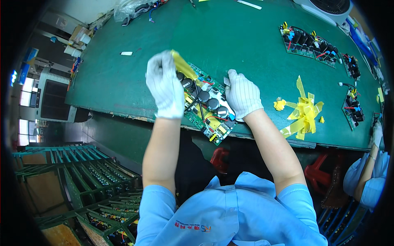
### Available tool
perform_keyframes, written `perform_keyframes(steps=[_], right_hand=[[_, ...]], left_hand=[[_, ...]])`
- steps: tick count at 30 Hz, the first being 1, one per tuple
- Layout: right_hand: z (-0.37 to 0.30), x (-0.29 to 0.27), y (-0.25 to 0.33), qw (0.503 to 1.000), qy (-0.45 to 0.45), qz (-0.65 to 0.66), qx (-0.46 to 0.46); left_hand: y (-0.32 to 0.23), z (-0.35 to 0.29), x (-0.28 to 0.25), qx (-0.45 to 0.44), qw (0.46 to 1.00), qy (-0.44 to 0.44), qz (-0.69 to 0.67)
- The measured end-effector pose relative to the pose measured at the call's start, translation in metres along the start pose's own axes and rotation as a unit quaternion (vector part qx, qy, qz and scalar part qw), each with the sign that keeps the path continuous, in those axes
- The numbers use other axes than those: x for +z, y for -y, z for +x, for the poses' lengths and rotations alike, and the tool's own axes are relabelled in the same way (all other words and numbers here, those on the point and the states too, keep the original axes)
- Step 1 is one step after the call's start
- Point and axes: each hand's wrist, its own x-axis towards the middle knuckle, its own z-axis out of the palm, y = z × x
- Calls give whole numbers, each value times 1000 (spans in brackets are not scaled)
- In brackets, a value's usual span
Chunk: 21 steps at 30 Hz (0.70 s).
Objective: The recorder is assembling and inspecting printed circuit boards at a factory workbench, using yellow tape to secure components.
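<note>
A green circuit board (207, 98) lies slanted near the front edge of the table, carrying round black capacitors, wires and yellow parts. My left hand (165, 86), in a white striped glove, is closed at the board's far left corner. It pinches a strip of yellow tape (184, 66) that rises from the board. My right hand (244, 94), gloved the same way, is closed on the board's right edge, with its fingertips partly hidden. A small greyish piece shows by its thumb; I cannot make out what it is.
Crumpled yellow tape strips (304, 110) lie to the right on the green table (246, 41). Several more circuit boards (308, 43) stand farther right. A white fan (328, 8) is at the back right. Green racks (86, 180) hold boards at lower left. A co-worker's gloved hand (376, 133) shows far right.
</note>
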Motion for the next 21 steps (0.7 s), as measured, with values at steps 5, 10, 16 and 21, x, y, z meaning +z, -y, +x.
perform_keyframes(steps=[5,10,16,21], right_hand=[[2,3,5,1000,20,-4,20],[2,2,4,1000,14,-1,21],[1,8,1,1000,11,2,16],[-1,-12,5,995,-56,84,11]], left_hand=[[15,38,11,15,997,48,61],[44,68,1,-106,992,54,-39],[-2,22,25,338,928,130,84],[-1,93,36,-79,931,321,153]])
